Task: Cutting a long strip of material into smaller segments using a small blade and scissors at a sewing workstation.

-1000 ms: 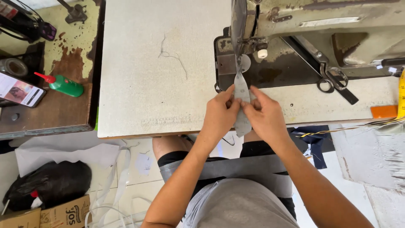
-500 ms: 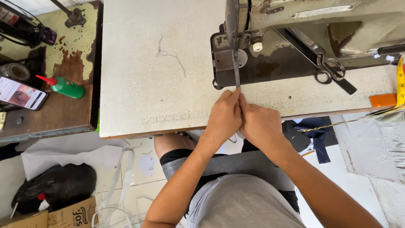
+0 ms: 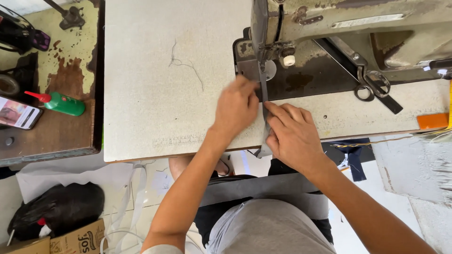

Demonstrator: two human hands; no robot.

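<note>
Half a second earlier both hands had been bunched together at the near edge of the pale, speckled worktop point(image 3: 155, 94), pinching the narrow grey fabric strip point(image 3: 264, 101) between them. By this moment the left hand point(image 3: 237, 107) had slid away toward 12 o'clock, up to the foot of the worn beige sewing machine point(image 3: 339, 28), and lay flat with its fingers close together, pressing on the worktop just at 9 o'clock of the strip. The right hand point(image 3: 292, 134) stayed nearer the edge, fingers extended and held together, its fingertips resting on the strip; whether it pinched the cloth could not be told.

The strip lay with its long axis running from 12 to 6 o'clock: its far end pointed under the machine's presser foot, its near end hung over the worktop edge between the hands.

A pair of dark metal scissors point(image 3: 372, 84) lay on the machine bed at 3 o'clock of the hands, and a green plastic bottle with a red nozzle point(image 3: 63, 103) lay well apart at 9 o'clock on a side table.
</note>
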